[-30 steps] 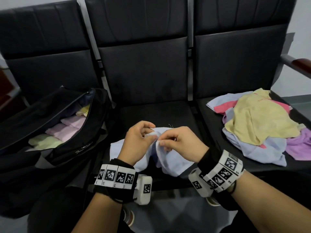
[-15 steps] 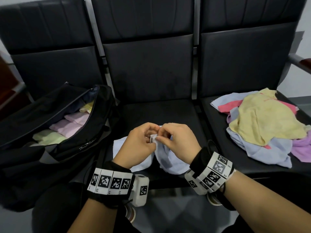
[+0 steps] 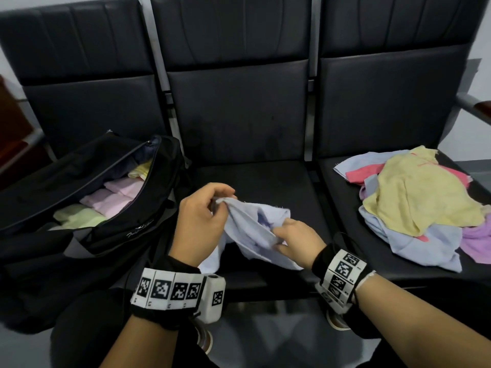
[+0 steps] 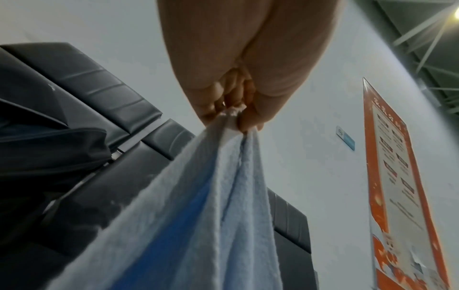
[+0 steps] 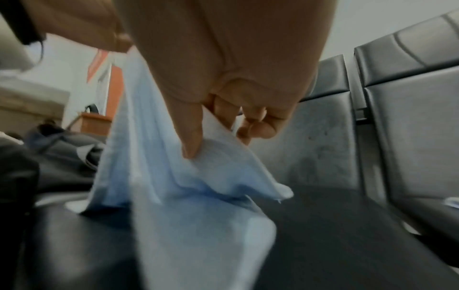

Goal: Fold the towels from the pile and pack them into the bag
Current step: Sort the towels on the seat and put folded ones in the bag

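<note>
1. The black bag (image 3: 79, 205) lay open left of the hands, folded pink and green towels inside; its white script logo was too small to read
2. The left hand (image 3: 202, 221) pinched a bunched corner of the light blue towel (image 3: 255, 229), raised higher than a second ago
3. The right hand (image 3: 295, 241), earlier touching the left, had drawn apart and pinched a lower edge
4. The towel pile (image 3: 414, 205) lay well right of the fingers
</note>
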`<state>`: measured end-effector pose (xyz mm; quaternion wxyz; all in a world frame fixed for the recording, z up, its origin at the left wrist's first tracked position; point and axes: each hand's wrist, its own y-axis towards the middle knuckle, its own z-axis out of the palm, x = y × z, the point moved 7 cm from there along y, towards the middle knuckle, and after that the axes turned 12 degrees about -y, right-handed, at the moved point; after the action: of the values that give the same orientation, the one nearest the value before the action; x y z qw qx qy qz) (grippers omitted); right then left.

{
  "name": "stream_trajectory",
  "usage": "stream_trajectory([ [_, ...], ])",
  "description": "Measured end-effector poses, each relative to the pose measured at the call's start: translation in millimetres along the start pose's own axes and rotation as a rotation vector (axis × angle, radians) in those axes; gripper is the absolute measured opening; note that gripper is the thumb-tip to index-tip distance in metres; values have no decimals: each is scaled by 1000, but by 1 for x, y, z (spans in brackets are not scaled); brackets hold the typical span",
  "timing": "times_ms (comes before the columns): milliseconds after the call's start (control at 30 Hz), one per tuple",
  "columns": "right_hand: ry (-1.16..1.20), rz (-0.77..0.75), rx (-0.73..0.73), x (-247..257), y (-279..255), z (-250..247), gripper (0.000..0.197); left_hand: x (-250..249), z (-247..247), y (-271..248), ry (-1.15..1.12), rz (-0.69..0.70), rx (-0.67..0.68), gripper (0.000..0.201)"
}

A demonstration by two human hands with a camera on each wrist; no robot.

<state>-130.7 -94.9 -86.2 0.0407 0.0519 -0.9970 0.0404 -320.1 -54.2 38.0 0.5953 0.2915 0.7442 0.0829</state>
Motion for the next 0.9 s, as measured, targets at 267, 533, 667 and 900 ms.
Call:
stream_trajectory([
  [267,-270,-84,17,-41,-6,25,23,-12,-64,11,15,80,-272,32],
  [533,-34,-110,-407,-61,-14,-47,11,-8,-108,15,195,73,-399,27],
  [667,172,-28,-620,-83,-19,-96,3,-2,-122,20,264,52,-436,27],
  [900,396,55,-839,-89,-29,-154,8,1,-133,26,341,25,-510,26],
])
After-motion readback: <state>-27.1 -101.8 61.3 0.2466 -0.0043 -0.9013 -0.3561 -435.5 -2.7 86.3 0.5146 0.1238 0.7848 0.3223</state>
